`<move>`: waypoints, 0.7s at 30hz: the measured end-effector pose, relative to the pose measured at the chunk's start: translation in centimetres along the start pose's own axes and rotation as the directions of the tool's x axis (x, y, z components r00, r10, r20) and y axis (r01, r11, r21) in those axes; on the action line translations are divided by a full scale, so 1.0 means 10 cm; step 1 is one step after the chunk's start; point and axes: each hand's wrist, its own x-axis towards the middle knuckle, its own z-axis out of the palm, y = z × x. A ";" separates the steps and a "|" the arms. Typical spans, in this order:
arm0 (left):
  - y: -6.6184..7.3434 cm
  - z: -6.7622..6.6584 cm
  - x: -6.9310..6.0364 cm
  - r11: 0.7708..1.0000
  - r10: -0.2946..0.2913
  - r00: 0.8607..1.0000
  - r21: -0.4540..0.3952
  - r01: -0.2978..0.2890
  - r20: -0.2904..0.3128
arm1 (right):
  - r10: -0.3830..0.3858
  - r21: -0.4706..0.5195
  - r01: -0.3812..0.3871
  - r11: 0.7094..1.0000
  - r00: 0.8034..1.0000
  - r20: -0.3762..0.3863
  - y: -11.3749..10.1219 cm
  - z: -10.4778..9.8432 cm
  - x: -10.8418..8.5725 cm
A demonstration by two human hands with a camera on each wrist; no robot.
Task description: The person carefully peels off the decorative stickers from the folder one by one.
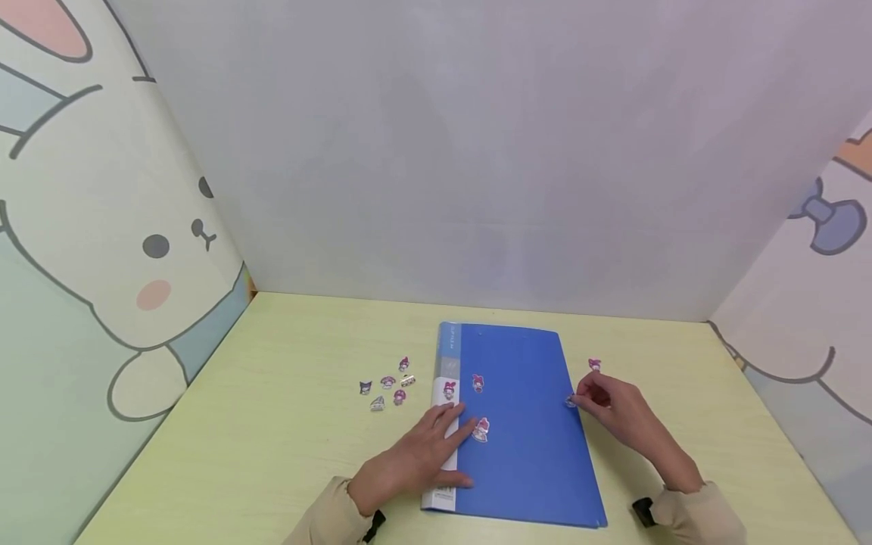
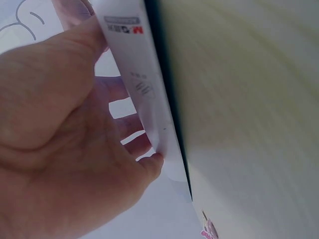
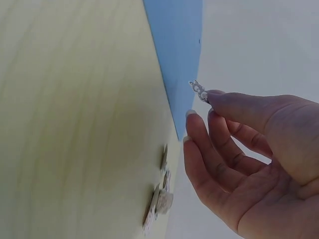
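A blue folder (image 1: 521,469) with a pale spine lies closed on the table. My left hand (image 1: 415,458) rests on its spine side, fingers spread; in the left wrist view the hand (image 2: 75,139) lies along the white spine (image 2: 144,94). My right hand (image 1: 623,412) pinches a small cartoon sticker (image 1: 569,402) between thumb and index finger, over the folder's right edge. In the right wrist view this sticker (image 3: 198,91) stands out from the fingertips. Two stickers sit on the cover, one pink-hooded (image 1: 478,383), one larger (image 1: 481,430); another sticker (image 1: 449,390) is on the spine.
Several loose stickers (image 1: 388,383) lie on the table left of the folder. One pink sticker (image 1: 595,364) lies beyond my right hand. A grey wall (image 1: 477,189) stands behind the table, with cartoon-printed panels (image 1: 102,227) at both sides.
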 end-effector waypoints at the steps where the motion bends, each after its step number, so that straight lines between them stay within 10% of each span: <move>1: 0.00 0.00 0.00 1.000 -0.001 1.000 0.000 0.001 0.001 | 0.000 -0.003 0.000 1.000 1.000 -0.002 0.01 -0.01 -0.01; 21: 0.00 -0.02 0.00 1.000 0.000 1.000 -0.020 0.000 0.003 | 0.027 -0.012 -0.025 1.000 0.986 0.163 0.22 -0.36 -0.18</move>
